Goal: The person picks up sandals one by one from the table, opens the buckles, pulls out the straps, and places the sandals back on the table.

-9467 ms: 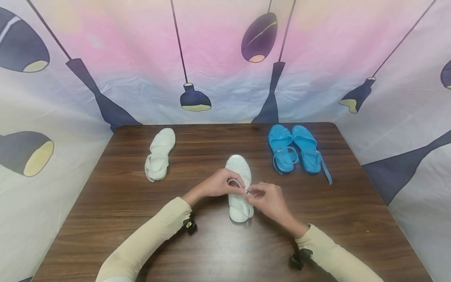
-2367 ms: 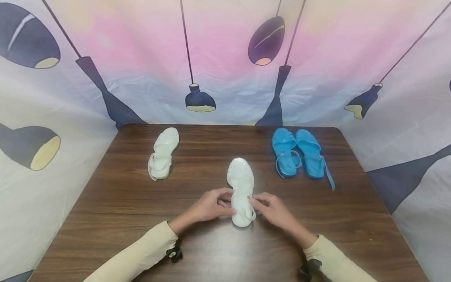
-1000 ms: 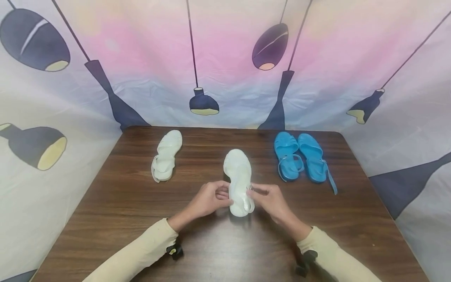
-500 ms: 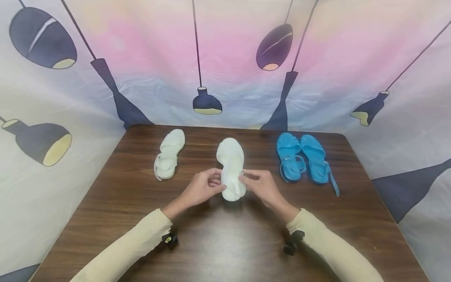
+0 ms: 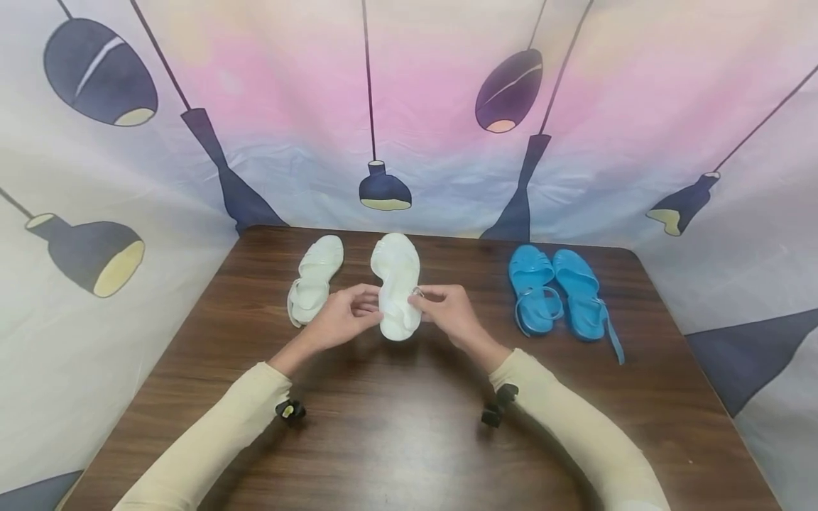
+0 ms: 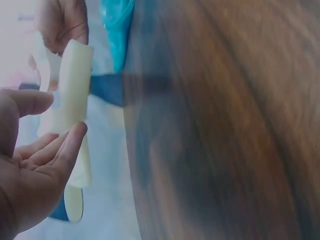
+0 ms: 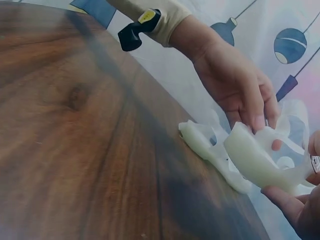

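Observation:
A white jelly sandal (image 5: 397, 266), toe pointing away, is held up over the table between both hands. My left hand (image 5: 341, 318) grips its left edge, thumb on top and fingers beneath, as the left wrist view shows of the sandal's heel (image 6: 76, 82). On the other edge my right hand (image 5: 450, 312) pinches the sandal by its ankle strap, where a small metal buckle shows at the fingertips. In the right wrist view the thick heel (image 7: 250, 155) is raised above the tabletop. Left of it lies a second white sandal (image 5: 322, 266), partly behind my left hand.
Two blue sandals stand side by side at the back right, one with a looped strap (image 5: 532, 264), the other with a loose strap (image 5: 575, 280) trailing right. The brown wooden table (image 5: 396, 426) ends at a lamp-patterned cloth backdrop (image 5: 307, 128).
Both hands have carried the white sandal up from the table's middle, away and leftward, next to the other white sandal. Earlier the hands worked at its strap. The blue sandals have stayed put.

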### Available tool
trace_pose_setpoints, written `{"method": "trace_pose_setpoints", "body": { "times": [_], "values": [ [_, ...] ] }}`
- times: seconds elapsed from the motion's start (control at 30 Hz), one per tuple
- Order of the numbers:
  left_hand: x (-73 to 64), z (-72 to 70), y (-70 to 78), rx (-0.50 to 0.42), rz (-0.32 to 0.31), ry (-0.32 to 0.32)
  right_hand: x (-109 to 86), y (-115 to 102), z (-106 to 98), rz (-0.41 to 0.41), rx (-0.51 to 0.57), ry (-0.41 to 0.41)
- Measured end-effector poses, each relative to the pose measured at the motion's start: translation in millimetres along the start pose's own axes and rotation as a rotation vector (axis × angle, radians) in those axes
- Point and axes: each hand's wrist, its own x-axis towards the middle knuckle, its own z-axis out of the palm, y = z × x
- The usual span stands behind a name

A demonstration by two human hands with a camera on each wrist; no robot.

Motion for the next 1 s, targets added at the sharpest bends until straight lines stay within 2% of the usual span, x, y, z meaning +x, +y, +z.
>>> {"method": "trace_pose_setpoints", "body": {
  "times": [0.13, 0.27, 0.37, 0.5, 0.67, 0.8, 1.0],
  "values": [
    [3.6, -17.1, -8.0, 0.003, 0.0, 0.019, 15.4, -1, 10, -0.002, 0.018, -0.016],
    [5.6, -38.1, -21.3, 0.007, -0.003, 0.093, 29.1, -1, 21, 0.005, 0.034, -0.016],
    [3.7, -56.6, -35.0, 0.067, 0.002, 0.188, 38.7, 2, 28, 0.003, 0.037, -0.008],
    [-3.0, -77.4, -52.3, 0.204, -0.016, 0.31, 49.6, 9, 35, 0.001, 0.042, 0.003],
    [-11.7, -89.5, -69.7, 0.307, -0.089, 0.391, 60.3, 20, 42, 0.017, 0.061, 0.006],
    [-17.8, -92.9, -81.9, 0.307, -0.171, 0.395, 67.0, 27, 48, 0.03, 0.058, -0.004],
    [-23.0, -95.5, -95.9, 0.239, -0.316, 0.318, 71.7, 33, 60, 0.035, 0.065, -0.031]
  ]
}}
